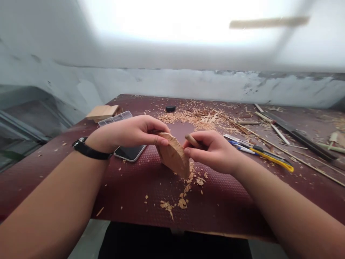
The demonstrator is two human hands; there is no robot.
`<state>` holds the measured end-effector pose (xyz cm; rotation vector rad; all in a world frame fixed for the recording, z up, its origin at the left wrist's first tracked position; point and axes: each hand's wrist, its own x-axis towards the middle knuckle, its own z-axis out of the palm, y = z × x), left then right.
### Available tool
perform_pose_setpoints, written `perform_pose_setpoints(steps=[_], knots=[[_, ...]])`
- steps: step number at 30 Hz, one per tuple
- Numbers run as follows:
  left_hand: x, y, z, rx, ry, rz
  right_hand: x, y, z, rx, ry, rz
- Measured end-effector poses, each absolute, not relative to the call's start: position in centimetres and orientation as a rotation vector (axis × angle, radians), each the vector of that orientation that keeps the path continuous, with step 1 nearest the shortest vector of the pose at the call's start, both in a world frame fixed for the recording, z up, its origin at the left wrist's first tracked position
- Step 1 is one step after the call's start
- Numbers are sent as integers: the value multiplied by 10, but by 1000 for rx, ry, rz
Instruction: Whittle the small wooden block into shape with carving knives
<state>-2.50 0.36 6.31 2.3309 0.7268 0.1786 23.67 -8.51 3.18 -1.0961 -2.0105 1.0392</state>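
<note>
1. Where the two hands meet above the middle of the table, a pale wood piece (174, 155) is held on edge — flat, with one curved rim and a rough, freshly cut face — its lower corner resting on the mat.
2. The upper edge of the piece is pinched by the left hand (132, 133), fingers curled down over it and thumb beneath; a black watch (88, 150) is worn on that wrist.
3. A slim carving tool (192, 140) with a rounded wooden handle is gripped in the closed right hand (212, 151), pressed against the piece's right side; its tip is hidden behind the fingers and the wood, so its shape cannot be made out.
4. Light shavings (185, 190) are scattered just below the piece, and a larger heap of chips and splinters (199, 118) lies farther back.
5. The table (129, 194) is covered by a dark red mat with a fine dimpled texture.
6. A phone (130, 152) lies screen-up under the left hand, partly covered by it.
7. Behind it a clear plastic compartment box (115, 118) is seen — its contents cannot be told — beside stacked pale wood blocks (102, 112).
8. To the right a yellow utility knife (272, 156), thin sticks (280, 135) and a long dark blade (302, 138) are laid out, the latter cut off toward the frame's edge.
</note>
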Motion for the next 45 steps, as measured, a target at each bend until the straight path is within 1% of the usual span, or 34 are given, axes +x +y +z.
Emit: perform_pose_setpoints(steps=[9, 18, 24, 29, 34, 37, 40, 42, 43, 45], knots=[[-25, 9, 59, 2339, 666, 223, 237, -87, 37, -1153, -2018, 906], [-27, 11, 56, 2287, 651, 217, 237, -89, 39, -1078, -2144, 825], [-32, 15, 57, 2271, 646, 181, 240, -84, 39, -1194, -2167, 793], [-31, 15, 54, 2119, 635, 194, 249, -67, 25, -1397, -2189, 532], [-25, 16, 40, 1848, 558, 423, 254, -64, 26, -1477, -2122, 192], [-27, 24, 32, 1756, 560, 558, 235, -87, 41, -1367, -2080, 8], [-31, 33, 29, 1725, 588, 650, 189, -127, 39, -1130, -2297, 45], [-33, 35, 30, 1725, 622, 668, 150, -153, 18, -877, -2611, 40], [-33, 35, 32, 1728, 642, 668, 133, -164, 4, -758, -2720, -23], [-32, 34, 34, 1746, 682, 650, 105, -177, -25, -629, -2759, -159]])
